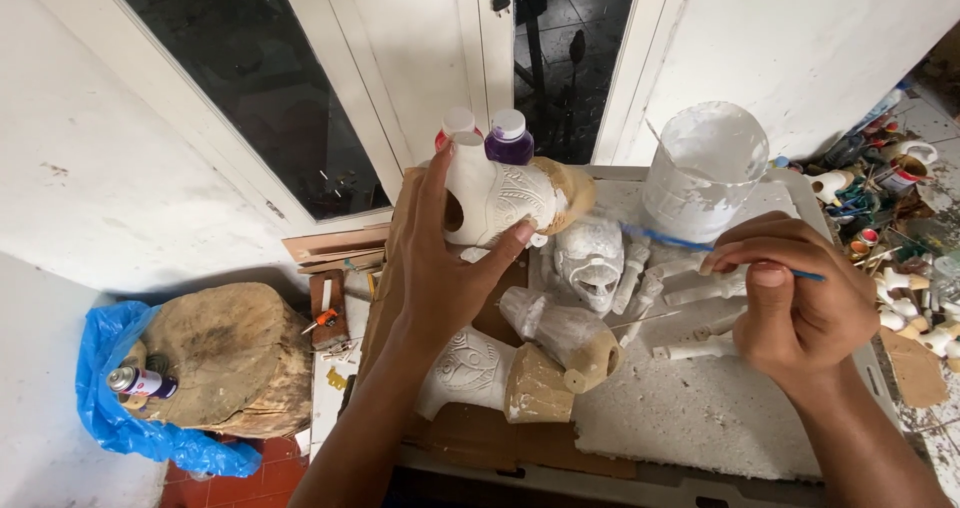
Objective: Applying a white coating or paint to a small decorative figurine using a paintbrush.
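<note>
Holding a white-primed carved figure (500,200) up in my left hand (440,268), fingers wrapped round its back, thumb pressed on the lower edge; my palm hides most of the far side, so can't tell what's carved there. Bare wood base points right, round hole faces me. Right hand (800,303) is closed in a pinch on a thin blue-handled brush (690,242); bristle end runs left toward the figure, tip hard to make out against the white stuff behind.

Figure sits above the work board (700,418), just left of the brush, well left of my right hand. Under it: a primed mask face (590,260), two more carved pieces (540,358) w/ raw wood ends, small white limb parts (700,293) partly behind my knuckles. White paint tub (705,168) stands behind the brush. Two capped bottles (495,133) peek over the figure, lower halves blocked. Left: a wood stump (230,353) on a blue bag, spray can (140,381) lying on it. Right edge: clutter of small pots, cut off.
</note>
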